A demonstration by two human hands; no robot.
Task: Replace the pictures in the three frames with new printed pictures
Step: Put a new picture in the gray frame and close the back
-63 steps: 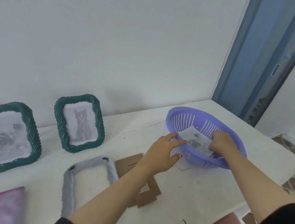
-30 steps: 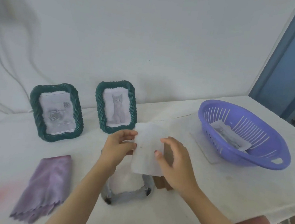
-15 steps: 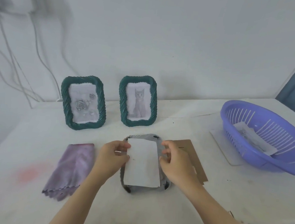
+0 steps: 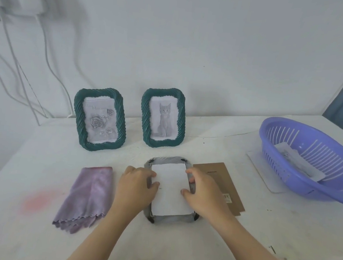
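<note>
A grey frame (image 4: 167,160) lies face down on the white table. A printed picture (image 4: 170,188), blank side up, rests in its opening. My left hand (image 4: 136,184) touches the paper's left edge with thumb and fingers. My right hand (image 4: 203,190) holds the right edge the same way. Two dark green frames stand against the wall: one with a rose picture (image 4: 99,119), one with a cat picture (image 4: 163,118). A brown cardboard backing (image 4: 222,179) lies just right of the grey frame, partly under my right hand.
A purple basket (image 4: 314,161) with more printed sheets (image 4: 297,163) sits at the right on a clear plate (image 4: 263,174). A folded purple cloth (image 4: 87,195) lies at the left. Cables (image 4: 23,74) hang down the wall at the far left.
I took a sheet from the basket, brought it left over the grey frame, and lowered it into the opening. The view swung left with it.
</note>
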